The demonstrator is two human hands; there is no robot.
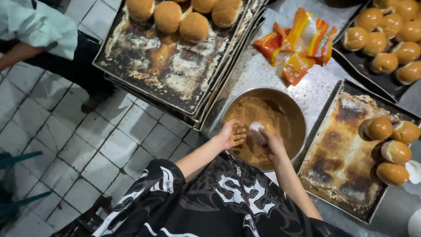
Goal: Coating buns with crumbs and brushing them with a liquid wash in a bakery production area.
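**Both hands in the crumb bowl**

Round steel bowl (293, 115) sits on the speckled metal tabletop (250, 72), approx half full of fine sandy-brown crumbs (251, 113). Left hand (233, 134) lies flat on the crumbs w/ fingers spread, grip apart, holding nothing. Right hand (268, 141) is cupped over a pale roundish bun (255, 129), fingers curled on it, dusted w/ crumbs. Right of the bowl: scorched, crusty flat tray (340, 158) w/ four glossy brown buns (391, 147) along its far edge. Stacked blackened trays (166, 66) on the left carry crumb-coated buns (180, 17). Crinkly orange plastic bags (298, 44) lie behind the bowl. Another person's pale sleeve (37, 24) shows top left, over a grey tile floor (79, 145).
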